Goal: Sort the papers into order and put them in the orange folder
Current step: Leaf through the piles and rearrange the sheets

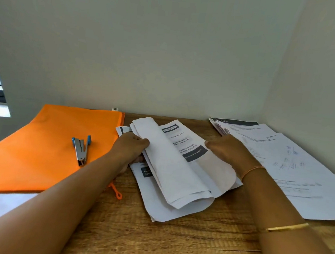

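1. The left hand [132, 147] is gripping the turned-back sheets of the papers [178, 180]. The right hand [228, 150] is resting on their right side; whether it is pinching a page cannot be told.
2. The papers are lying between the hands, long axis running away from the person.
3. The orange folder [45, 148] is lying just left of the left hand — the nearer one — and is carrying a stapler [81, 149].
4. A second pile [292, 170] is lying right of the right hand, while bare table [172, 244] is showing nearer the person.
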Demonstrator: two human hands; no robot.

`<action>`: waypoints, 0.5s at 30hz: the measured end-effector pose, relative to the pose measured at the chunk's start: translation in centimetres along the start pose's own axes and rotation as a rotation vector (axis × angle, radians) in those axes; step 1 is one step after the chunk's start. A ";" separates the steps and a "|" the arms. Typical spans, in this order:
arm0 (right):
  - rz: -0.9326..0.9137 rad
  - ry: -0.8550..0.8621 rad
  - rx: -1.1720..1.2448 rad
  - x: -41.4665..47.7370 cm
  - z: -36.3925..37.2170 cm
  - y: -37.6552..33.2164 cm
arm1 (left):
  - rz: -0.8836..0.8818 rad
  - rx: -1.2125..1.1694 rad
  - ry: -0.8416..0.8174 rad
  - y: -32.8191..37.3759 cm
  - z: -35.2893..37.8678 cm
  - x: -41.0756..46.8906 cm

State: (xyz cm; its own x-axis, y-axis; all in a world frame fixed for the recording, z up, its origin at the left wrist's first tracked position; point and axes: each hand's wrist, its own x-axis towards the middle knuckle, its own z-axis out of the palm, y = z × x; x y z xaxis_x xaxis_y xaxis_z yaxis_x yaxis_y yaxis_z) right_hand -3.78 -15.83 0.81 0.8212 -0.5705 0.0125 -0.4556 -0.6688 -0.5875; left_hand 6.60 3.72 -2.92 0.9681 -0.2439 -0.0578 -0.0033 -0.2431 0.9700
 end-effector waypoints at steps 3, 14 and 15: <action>0.003 -0.030 -0.067 0.3 0.2 -0.2 | -0.013 -0.030 -0.015 0.1 -0.1 -0.1; -0.353 -0.635 0.700 -2.0 -0.1 -1.4 | -0.070 -0.143 -0.024 0.7 0.1 -0.3; -0.365 -0.690 0.654 -2.1 0.4 -1.5 | -0.074 -0.174 -0.026 0.7 0.1 -0.2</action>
State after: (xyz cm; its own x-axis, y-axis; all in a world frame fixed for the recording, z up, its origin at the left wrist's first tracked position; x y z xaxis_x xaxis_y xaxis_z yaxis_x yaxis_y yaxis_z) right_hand -4.71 -13.40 1.38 0.9858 0.1535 -0.0684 -0.0305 -0.2372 -0.9710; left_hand 6.34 3.48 -2.28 0.9574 -0.2557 -0.1345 0.1132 -0.0962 0.9889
